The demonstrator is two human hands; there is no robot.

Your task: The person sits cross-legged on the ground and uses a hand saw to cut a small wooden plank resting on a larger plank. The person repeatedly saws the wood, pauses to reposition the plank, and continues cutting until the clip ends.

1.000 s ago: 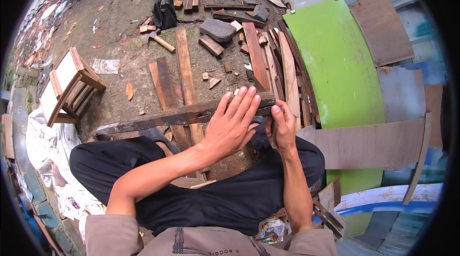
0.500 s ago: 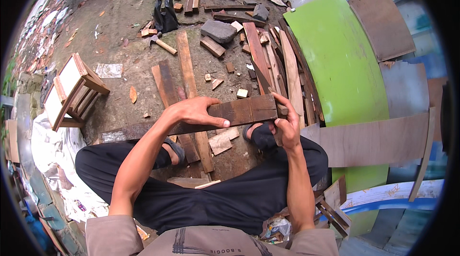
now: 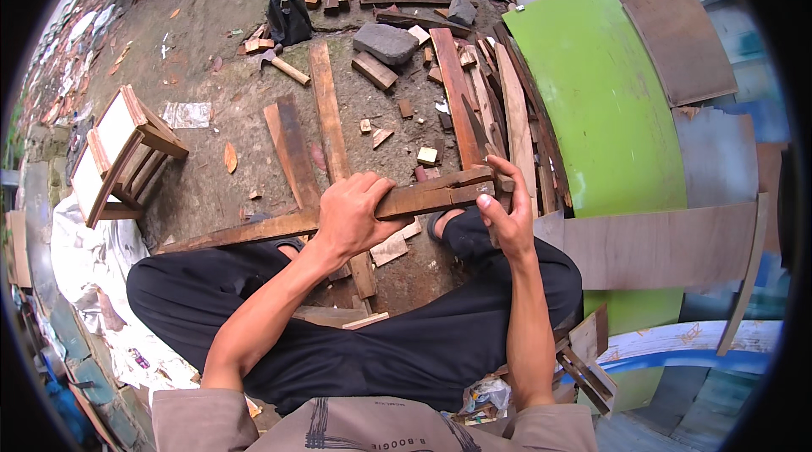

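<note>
A long dark wooden plank (image 3: pixel 430 198) lies across in front of me, its left part over my left thigh. My left hand (image 3: pixel 353 213) is closed over the plank, short of its right end. A pencil-thin dark line crosses the wood close to that end. My right hand (image 3: pixel 510 213) is at the plank's right end, its thumb against the end. In its fingers is the wooden handle of what looks like a handsaw; the dark tapering blade (image 3: pixel 479 124) points away from me. The palm side of the grip is partly hidden.
Beyond the plank lie loose boards (image 3: pixel 330 114), a grey stone block (image 3: pixel 386 43), a hammer (image 3: pixel 286 68) and small offcuts. A small wooden stool (image 3: pixel 127 156) lies at the left. A green panel (image 3: pixel 605 105) and a stack of long timber (image 3: pixel 513 105) are at the right.
The plank has been rolled, so its narrow edge now shows more. My left hand has turned over it, knuckles up. My right thumb has shifted on the plank's end.
</note>
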